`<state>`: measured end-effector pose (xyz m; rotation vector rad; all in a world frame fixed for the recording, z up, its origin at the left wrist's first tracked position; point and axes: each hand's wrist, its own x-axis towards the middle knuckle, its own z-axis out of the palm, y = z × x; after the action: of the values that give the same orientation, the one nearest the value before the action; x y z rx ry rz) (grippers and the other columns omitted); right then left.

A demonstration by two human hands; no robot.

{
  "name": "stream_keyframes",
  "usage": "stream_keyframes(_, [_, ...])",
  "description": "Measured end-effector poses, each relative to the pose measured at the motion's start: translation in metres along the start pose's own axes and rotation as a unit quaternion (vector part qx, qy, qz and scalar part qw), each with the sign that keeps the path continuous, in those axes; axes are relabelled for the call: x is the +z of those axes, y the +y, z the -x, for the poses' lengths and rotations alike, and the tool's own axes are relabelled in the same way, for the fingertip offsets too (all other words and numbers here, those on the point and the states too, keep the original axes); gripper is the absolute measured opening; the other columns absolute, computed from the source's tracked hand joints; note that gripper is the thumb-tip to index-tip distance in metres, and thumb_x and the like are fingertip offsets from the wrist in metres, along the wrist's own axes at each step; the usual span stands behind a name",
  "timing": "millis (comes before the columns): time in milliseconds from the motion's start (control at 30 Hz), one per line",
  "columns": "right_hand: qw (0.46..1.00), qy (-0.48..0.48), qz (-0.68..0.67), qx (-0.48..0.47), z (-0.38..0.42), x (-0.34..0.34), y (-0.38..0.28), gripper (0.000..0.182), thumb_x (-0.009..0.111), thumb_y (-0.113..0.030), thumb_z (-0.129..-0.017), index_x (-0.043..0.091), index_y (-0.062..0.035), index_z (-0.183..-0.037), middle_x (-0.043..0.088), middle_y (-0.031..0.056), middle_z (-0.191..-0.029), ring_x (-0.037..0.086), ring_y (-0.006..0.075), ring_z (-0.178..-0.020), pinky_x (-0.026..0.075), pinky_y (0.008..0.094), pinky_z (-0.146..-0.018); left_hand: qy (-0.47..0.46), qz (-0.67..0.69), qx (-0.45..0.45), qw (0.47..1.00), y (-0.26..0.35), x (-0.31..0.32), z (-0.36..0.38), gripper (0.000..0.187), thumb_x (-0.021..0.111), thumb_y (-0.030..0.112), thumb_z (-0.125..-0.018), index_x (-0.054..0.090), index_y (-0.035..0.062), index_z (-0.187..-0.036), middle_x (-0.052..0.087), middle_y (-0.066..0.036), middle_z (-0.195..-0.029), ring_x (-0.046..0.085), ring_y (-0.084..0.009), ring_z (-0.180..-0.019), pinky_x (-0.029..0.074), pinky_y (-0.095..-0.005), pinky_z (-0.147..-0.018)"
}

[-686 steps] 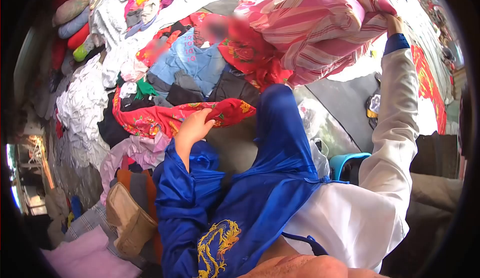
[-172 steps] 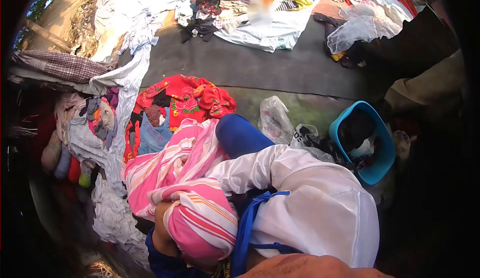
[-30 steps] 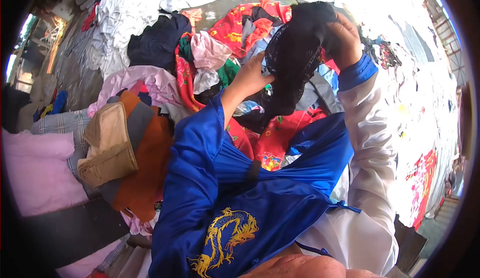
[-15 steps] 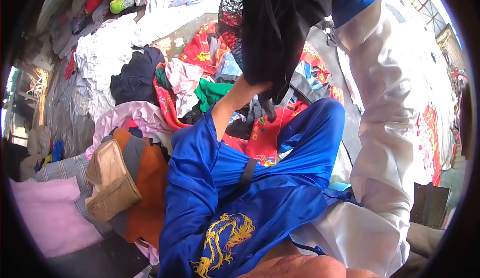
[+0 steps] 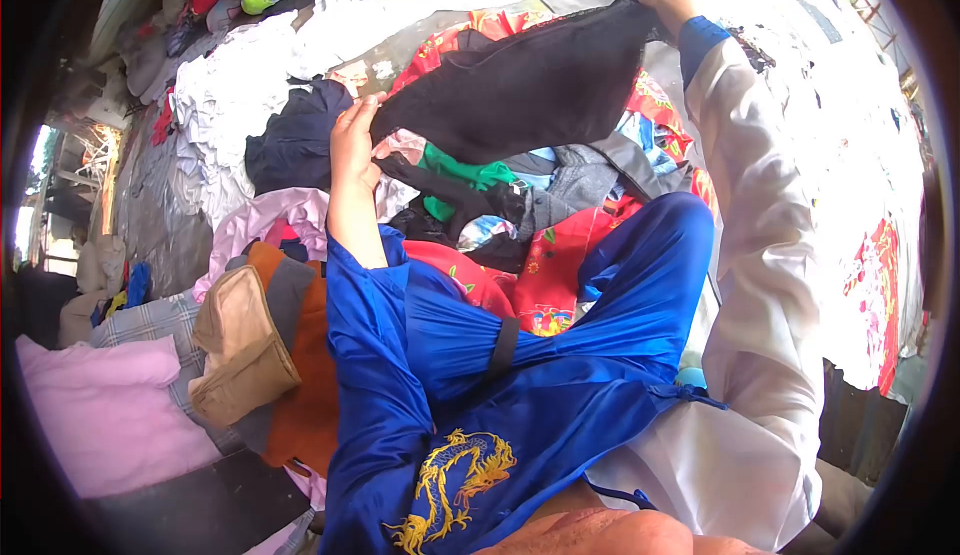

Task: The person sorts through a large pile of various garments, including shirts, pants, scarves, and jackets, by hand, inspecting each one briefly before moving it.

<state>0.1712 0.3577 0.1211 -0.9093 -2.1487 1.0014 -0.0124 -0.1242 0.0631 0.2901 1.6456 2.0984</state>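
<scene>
The black cloth (image 5: 520, 90), bunched before, is now stretching wide, left hand (image 5: 352, 140) and right hand (image 5: 668, 7) each gripping an end above the clothes pile (image 5: 500, 210)

Single head view, looking down, close over clothes pile (image 5: 480, 185).

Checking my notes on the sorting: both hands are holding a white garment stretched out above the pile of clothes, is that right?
Not quite: the garment is black, not white. The head view shows the left hand and the right hand gripping opposite ends of the black garment, stretched out above the pile of clothes.
</scene>
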Motion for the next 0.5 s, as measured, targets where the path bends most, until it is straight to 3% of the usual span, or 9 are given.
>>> stream_keyframes(33, [1.0,-0.009,0.0,0.027,0.0,0.006,0.004,0.035,0.076,-0.03,-0.082,0.072,0.0032,-0.093,0.072,0.011,-0.081,0.067,0.0196,-0.067,0.054,0.0312,-0.065,0.007,0.02,-0.023,1.0,-0.004,-0.003,0.001,0.028,0.061,0.024,-0.099,0.066,0.0042,-0.118,0.068,-0.003,-0.09,0.051,-0.0064,-0.052,0.03,-0.0215,-0.041])
stream_keyframes(67, [0.998,-0.019,0.001,0.053,0.0,0.012,0.009,0.036,0.076,-0.031,-0.082,0.072,0.0029,-0.094,0.072,0.0115,-0.081,0.067,0.0199,-0.067,0.054,0.0316,-0.065,0.016,0.054,-0.057,0.997,-0.006,-0.003,-0.003,0.026,0.061,0.018,-0.097,0.066,0.0066,-0.12,0.068,-0.002,-0.098,0.051,-0.0058,-0.053,0.031,-0.0204,-0.042])
stream_keyframes(167, [0.995,-0.015,-0.006,0.103,-0.013,0.032,0.023,0.038,0.077,-0.03,-0.081,0.072,0.0026,-0.1,0.072,0.013,-0.086,0.067,0.0195,-0.076,0.053,0.0306,-0.071,-0.037,0.114,-0.04,0.992,-0.018,-0.014,-0.02,0.029,0.061,0.015,-0.095,0.065,0.0101,-0.123,0.067,-0.001,-0.106,0.052,-0.0044,-0.058,0.032,-0.019,-0.042])
stream_keyframes(200, [0.993,-0.008,-0.008,0.116,-0.018,0.039,0.035,0.039,0.078,-0.029,-0.081,0.072,0.0026,-0.102,0.072,0.0135,-0.088,0.068,0.0191,-0.081,0.053,0.0299,-0.074,-0.056,0.115,-0.022,0.991,-0.012,-0.009,-0.021,0.038,0.058,0.009,-0.094,0.06,0.0125,-0.132,0.065,-0.003,-0.114,0.052,-0.0031,-0.063,0.035,-0.0177,-0.045])
stream_keyframes(300, [0.984,0.103,-0.146,-0.022,-0.026,0.05,0.068,0.038,0.077,-0.026,-0.083,0.07,0.0015,-0.108,0.071,0.0116,-0.095,0.066,0.0166,-0.094,0.051,0.0277,-0.082,-0.081,0.163,0.083,0.98,0.008,0.012,-0.009,0.048,0.053,0.003,-0.095,0.052,0.0131,-0.141,0.061,-0.004,-0.122,0.053,-0.0032,-0.068,0.039,-0.0171,-0.048])
stream_keyframes(367, [0.93,0.129,-0.341,0.032,0.029,0.041,0.027,0.033,0.073,-0.023,-0.089,0.069,0.0,-0.113,0.07,0.0096,-0.103,0.064,0.0149,-0.098,0.05,0.0262,-0.086,-0.087,0.18,0.092,0.975,0.006,0.008,-0.011,0.053,0.05,-0.001,-0.095,0.046,0.0146,-0.146,0.058,-0.005,-0.126,0.055,-0.0058,-0.07,0.043,-0.0181,-0.05])
stream_keyframes(433, [0.895,0.122,-0.429,-0.019,0.063,0.041,0.041,0.031,0.07,-0.021,-0.093,0.066,-0.0003,-0.115,0.069,0.0072,-0.107,0.064,0.0144,-0.098,0.049,0.0274,-0.085,-0.103,0.16,0.104,0.976,0.004,0.006,-0.004,0.054,0.05,-0.001,-0.095,0.045,0.0155,-0.147,0.059,-0.005,-0.125,0.056,-0.0077,-0.071,0.045,-0.019,-0.051])
stream_keyframes(500, [0.937,0.136,-0.317,0.049,0.096,0.056,0.083,0.029,0.062,-0.026,-0.098,0.066,-0.0019,-0.114,0.07,0.0119,-0.106,0.065,0.0196,-0.098,0.049,0.0322,-0.085,-0.15,0.082,0.012,0.985,-0.022,-0.011,-0.012,0.058,0.051,-0.002,-0.094,0.043,0.0136,-0.149,0.057,-0.01,-0.133,0.066,-0.0176,-0.085,0.054,-0.0266,-0.055])
